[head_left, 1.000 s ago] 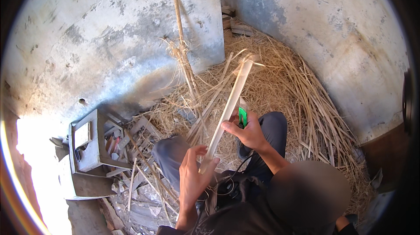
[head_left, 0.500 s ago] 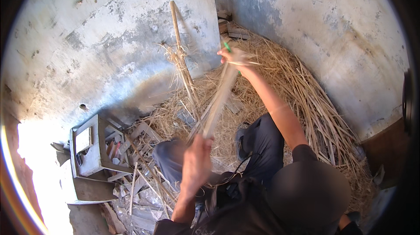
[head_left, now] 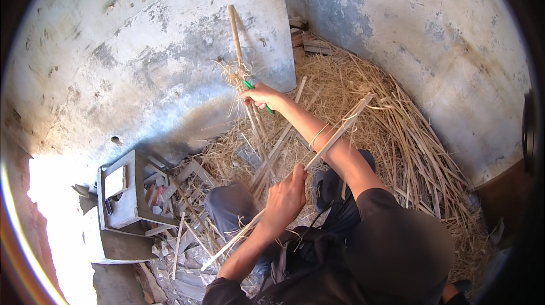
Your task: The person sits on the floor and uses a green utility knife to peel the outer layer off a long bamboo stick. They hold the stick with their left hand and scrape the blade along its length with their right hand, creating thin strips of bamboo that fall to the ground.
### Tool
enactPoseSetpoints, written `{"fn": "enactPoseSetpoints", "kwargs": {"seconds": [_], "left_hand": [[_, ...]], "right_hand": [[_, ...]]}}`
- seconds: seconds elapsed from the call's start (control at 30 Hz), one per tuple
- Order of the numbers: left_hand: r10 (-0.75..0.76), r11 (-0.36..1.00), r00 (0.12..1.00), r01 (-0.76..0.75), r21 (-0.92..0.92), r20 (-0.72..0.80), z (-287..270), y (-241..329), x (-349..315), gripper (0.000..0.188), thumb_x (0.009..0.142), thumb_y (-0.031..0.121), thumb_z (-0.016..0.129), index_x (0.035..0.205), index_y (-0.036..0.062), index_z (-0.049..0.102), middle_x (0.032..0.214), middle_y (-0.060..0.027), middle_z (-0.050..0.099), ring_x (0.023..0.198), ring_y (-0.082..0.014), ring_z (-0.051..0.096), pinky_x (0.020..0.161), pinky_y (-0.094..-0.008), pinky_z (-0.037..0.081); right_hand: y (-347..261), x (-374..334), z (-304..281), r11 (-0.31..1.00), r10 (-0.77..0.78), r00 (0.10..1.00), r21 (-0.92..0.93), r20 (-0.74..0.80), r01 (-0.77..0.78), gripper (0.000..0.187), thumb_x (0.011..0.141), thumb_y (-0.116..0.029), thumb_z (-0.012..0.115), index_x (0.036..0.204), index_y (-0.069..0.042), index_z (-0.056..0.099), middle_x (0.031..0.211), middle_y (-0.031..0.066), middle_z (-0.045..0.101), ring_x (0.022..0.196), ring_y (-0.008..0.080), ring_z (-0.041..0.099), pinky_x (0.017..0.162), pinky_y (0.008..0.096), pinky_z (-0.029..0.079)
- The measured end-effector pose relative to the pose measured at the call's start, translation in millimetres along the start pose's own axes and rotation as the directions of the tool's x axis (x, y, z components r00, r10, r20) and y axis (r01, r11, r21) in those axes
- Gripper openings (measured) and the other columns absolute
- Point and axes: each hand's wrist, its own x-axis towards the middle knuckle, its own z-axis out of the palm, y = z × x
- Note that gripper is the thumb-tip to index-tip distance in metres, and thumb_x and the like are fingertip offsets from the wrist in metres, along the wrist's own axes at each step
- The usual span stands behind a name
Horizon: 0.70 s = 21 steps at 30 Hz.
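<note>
Seen from above, a person in dark clothes sat with bent knees in a corner between two flaking walls, the left wall and the right wall. The left hand was closed in a grip around the middle of a long pale strip. The strip slanted from beside the left forearm, at lower left, up to the right, where it crossed in front of the bare right forearm; whether the two touched could not be told. Thin curls hung off its upper part. The right hand, stretched far forward, had its fingers wrapped around a slim green tool, which showed on both sides of the fist. That fist stood at a stick leaning on the left wall, just below a tangle of shavings caught on it; contact between fist and stick was unclear. Beyond the legs spread a heap of straw, with long slats lying along its right side. To the left, a grey box-like frame stood beside scattered debris.
</note>
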Motion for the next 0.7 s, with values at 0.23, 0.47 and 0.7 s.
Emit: {"fn": "enactPoseSetpoints", "kwargs": {"seconds": [0.23, 0.47, 0.7], "left_hand": [[-0.138, 0.948, 0.933, 0.222, 0.229, -0.333, -25.8, -98.0, 9.6, 0.01, 0.113, 0.014, 0.055, 0.114, 0.0049, 0.053, 0.067, -0.0198, 0.068, 0.061, -0.0443, 0.071, 0.052, -0.057, 0.055], [-0.476, 0.745, 0.877, 0.366, -0.557, -0.061, -112.4, -28.9, -16.9, 0.024, 0.115, 0.024, 0.052, 0.108, 0.0026, 0.06, 0.075, -0.0081, 0.06, 0.063, -0.0194, 0.055, 0.061, -0.0357, 0.044], [-0.453, 0.433, 0.866, 0.422, -0.797, 0.213, -118.9, -16.1, -40.9, 0.023, 0.114, 0.027, 0.051, 0.108, 0.0056, 0.059, 0.078, 0.0054, 0.049, 0.064, -0.0046, 0.042, 0.057, -0.0243, 0.033]], "right_hand": [[30.3, -7.6, -5.6, 0.985, 0.098, 0.991, 0.135, 0.093, -0.11, 0.019, 0.106, -0.02, 0.07, 0.109, -0.001, 0.071, 0.087, 0.0047, 0.075, 0.047, 0.0024, 0.038, 0.038, 0.0226, 0.026], [77.3, -40.8, -54.0, 0.808, -0.043, 0.995, -0.589, -0.089, -0.017, 0.04, 0.112, -0.041, 0.064, 0.119, -0.002, 0.066, 0.087, 0.0025, 0.068, 0.056, 0.0034, 0.044, 0.053, 0.0273, 0.04], [24.6, -196.3, -47.8, 0.885, -0.433, 0.889, 0.121, -0.148, 0.45, 0.047, 0.118, -0.045, 0.049, 0.131, -0.004, 0.068, 0.076, -0.0047, 0.049, 0.056, 0.0031, 0.037, 0.053, 0.0265, 0.036]]}}
